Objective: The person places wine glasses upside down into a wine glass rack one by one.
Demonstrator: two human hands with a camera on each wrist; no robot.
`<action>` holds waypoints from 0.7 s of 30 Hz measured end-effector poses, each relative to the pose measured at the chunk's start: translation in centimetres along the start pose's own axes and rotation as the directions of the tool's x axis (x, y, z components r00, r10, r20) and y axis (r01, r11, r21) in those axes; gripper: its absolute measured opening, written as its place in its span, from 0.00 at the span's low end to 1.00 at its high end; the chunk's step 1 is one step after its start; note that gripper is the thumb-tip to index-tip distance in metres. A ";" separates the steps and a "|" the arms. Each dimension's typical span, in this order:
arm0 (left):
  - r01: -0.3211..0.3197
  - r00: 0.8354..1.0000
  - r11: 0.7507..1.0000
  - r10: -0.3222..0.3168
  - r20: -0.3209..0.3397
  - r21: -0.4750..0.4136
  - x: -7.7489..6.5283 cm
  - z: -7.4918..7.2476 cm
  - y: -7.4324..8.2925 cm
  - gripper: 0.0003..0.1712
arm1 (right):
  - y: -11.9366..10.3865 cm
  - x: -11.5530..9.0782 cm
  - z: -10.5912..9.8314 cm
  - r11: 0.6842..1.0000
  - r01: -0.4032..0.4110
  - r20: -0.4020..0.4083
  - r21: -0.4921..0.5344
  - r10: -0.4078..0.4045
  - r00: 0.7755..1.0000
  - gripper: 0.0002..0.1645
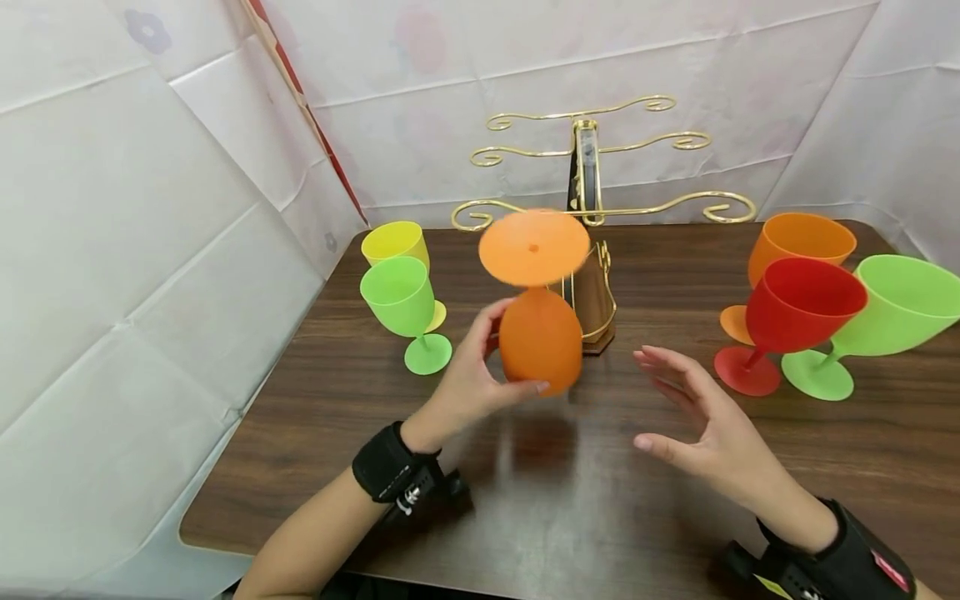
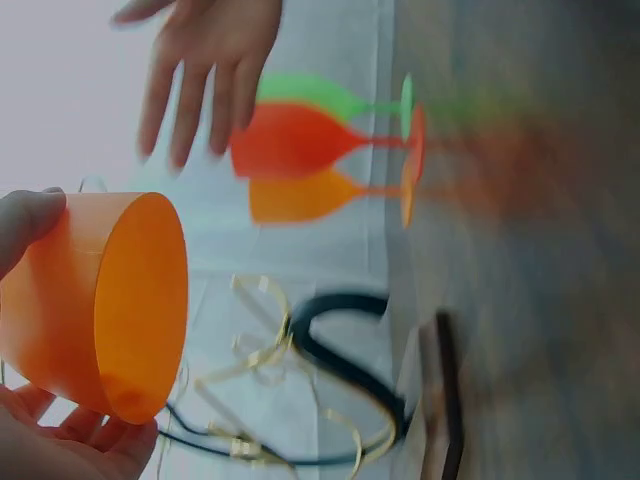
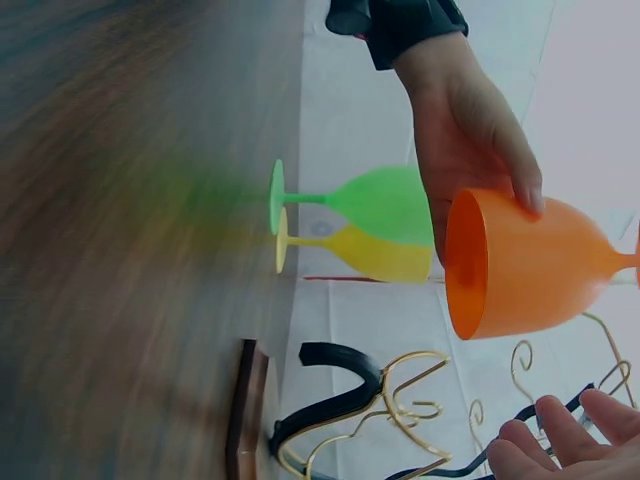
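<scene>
My left hand (image 1: 476, 367) grips an orange goblet (image 1: 542, 342) by its bowl, thumb on the near side and fingers around the far side. The goblet is upside down, its round foot on top and its open mouth facing down above the table, as the left wrist view (image 2: 140, 310) also shows. My right hand (image 1: 701, 417) hovers to the right of the goblet, thumb and fingers spread apart with nothing between them. Behind the goblet stands a rack (image 1: 587, 167) with gold scrolled arms, a dark curved stem and a wooden base; the goblet partly hides it.
On the left of the wooden table (image 1: 315, 467) stand a green goblet (image 1: 401, 300) and a yellow goblet (image 1: 395, 240). At the right stand a red goblet (image 1: 798, 312), another orange goblet (image 1: 765, 250) and a larger-looking green goblet (image 1: 892, 312). Pale sheeting hangs behind the table.
</scene>
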State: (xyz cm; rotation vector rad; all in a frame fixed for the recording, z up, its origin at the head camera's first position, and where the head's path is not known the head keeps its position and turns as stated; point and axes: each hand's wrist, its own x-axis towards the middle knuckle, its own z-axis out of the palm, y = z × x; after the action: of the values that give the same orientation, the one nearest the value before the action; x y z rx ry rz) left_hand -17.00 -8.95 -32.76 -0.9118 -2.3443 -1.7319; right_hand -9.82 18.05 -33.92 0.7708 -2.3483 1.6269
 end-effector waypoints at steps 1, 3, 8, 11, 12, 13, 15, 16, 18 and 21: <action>0.015 1.000 1.000 -0.016 -0.013 -0.004 0.3 -0.3 -0.1 0.49 | 0.0 -0.1 0.0 1.000 -0.004 -0.005 -0.002 0.004 1.000 0.51; 0.044 0.998 0.999 -0.044 -0.041 -0.004 1.0 -0.9 -0.4 0.49 | 0.1 -0.3 -0.1 1.000 -0.012 -0.014 -0.004 0.012 1.000 0.50; 0.094 0.992 0.996 -0.094 -0.083 -0.006 2.3 -1.9 -1.0 0.48 | 0.2 -0.5 -0.2 1.000 -0.020 -0.032 -0.003 0.020 0.999 0.50; 0.121 0.988 0.993 -0.121 -0.094 -0.010 2.8 -2.2 -1.1 0.47 | 0.2 -0.6 -0.2 1.000 -0.019 -0.034 -0.005 0.018 0.999 0.50; 0.127 0.987 0.992 -0.127 -0.097 -0.010 3.0 -2.3 -1.1 0.47 | 0.2 -0.6 -0.2 1.000 -0.020 -0.034 -0.007 0.020 0.999 0.50; 0.132 0.986 0.991 -0.132 -0.102 -0.009 3.1 -2.4 -1.2 0.46 | 0.2 -0.6 -0.2 1.000 -0.022 -0.032 -0.008 0.022 0.999 0.50; 0.143 0.984 0.990 -0.143 -0.110 -0.004 3.2 -2.6 -1.3 0.46 | 0.2 -0.6 -0.2 1.000 -0.030 -0.032 -0.010 0.030 0.999 0.49; 0.147 0.983 0.989 -0.146 -0.114 -0.001 3.3 -2.7 -1.3 0.46 | 0.2 -0.6 -0.1 0.999 -0.035 -0.031 -0.012 0.035 0.999 0.49; 0.155 0.981 0.988 -0.154 -0.122 0.003 3.4 -3.0 -1.5 0.46 | 0.1 -0.6 -0.1 0.999 -0.042 -0.030 -0.015 0.041 0.999 0.49; 0.162 0.978 0.987 -0.161 -0.136 -0.001 3.5 -3.3 -1.7 0.46 | 0.1 -0.5 -0.1 0.999 -0.045 -0.027 -0.019 0.045 0.999 0.48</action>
State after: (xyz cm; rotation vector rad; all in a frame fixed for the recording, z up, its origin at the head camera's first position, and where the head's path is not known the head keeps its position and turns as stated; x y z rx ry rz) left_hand -21.67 -10.81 -31.59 -0.5955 -2.3941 -1.7745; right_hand -9.42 18.34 -34.18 0.6928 -2.3756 1.6192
